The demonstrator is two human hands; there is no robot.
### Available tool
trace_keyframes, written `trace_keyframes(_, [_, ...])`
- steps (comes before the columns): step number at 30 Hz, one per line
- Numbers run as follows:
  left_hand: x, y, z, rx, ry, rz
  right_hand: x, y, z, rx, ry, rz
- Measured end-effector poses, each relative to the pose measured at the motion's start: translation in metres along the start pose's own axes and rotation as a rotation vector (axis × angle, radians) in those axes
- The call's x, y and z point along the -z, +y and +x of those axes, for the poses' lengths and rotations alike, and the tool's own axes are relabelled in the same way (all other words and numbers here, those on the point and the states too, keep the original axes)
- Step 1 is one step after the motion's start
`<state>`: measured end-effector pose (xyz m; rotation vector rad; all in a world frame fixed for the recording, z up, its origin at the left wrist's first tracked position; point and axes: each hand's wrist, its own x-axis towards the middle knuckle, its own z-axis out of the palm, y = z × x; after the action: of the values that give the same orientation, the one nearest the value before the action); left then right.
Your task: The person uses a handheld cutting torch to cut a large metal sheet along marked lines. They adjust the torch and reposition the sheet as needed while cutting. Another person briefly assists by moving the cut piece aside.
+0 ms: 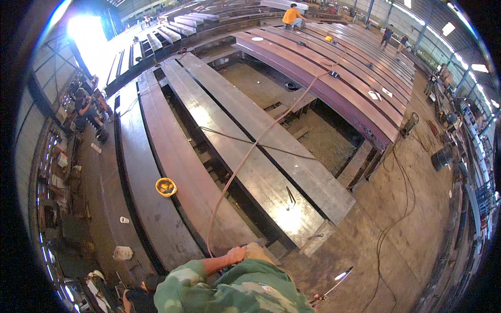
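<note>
My left hand (236, 254) is closed at the near end of the reddish steel beam (193, 172), the bare forearm coming out of a green patterned sleeve. What its fingers hold is hidden. Pressed against it is a tan shape, apparently my right hand (257, 252) in a glove, its fingers not showing. A reddish-brown hose (235, 173) crosses the beams and runs down beside my left forearm, where its end is lost from sight. Just ahead of my hands lie bare grey steel beams (219, 130), side by side with dark gaps between them.
A yellow hard hat (166, 187) rests on the left beams. Two dark rods (290, 197) lie on a grey beam. More reddish beams (334, 78) stand at the far right. Black cables (404, 182) trail over the floor. A person in orange (293, 17) crouches far off; another sits left.
</note>
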<state>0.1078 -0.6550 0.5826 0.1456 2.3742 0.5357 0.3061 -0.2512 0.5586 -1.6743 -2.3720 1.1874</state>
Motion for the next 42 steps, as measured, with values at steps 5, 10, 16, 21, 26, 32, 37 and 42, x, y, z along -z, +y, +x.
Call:
trace_keyframes(5, [-0.028,0.012,0.013,-0.104,-0.102,0.142,-0.001,0.019,0.01,0.019,-0.002,0.002])
trace_keyframes(10, [-0.048,0.03,0.015,-0.146,-0.192,0.14,0.004,0.039,0.028,0.03,0.014,-0.013])
trace_keyframes(16, [-0.104,-0.01,0.039,-0.258,-0.3,0.129,0.012,0.048,0.042,0.073,-0.03,-0.02])
trace_keyframes(21, [-0.072,0.028,0.028,-0.192,-0.679,-0.029,0.025,0.072,0.067,0.1,-0.007,-0.058])
trace_keyframes(26, [-0.076,-0.013,0.003,-0.092,-0.462,-0.172,0.021,0.083,0.074,0.165,-0.092,-0.089])
trace_keyframes(32, [-0.038,0.078,-0.005,0.107,0.018,-0.163,0.042,0.123,0.092,0.131,-0.014,-0.108])
trace_keyframes(37, [-0.067,0.097,-0.01,0.024,0.053,-0.157,0.042,0.173,0.091,0.09,0.012,-0.038])
trace_keyframes(42, [-0.084,0.086,-0.004,0.045,0.014,-0.056,0.033,0.193,0.081,0.111,0.08,-0.022])
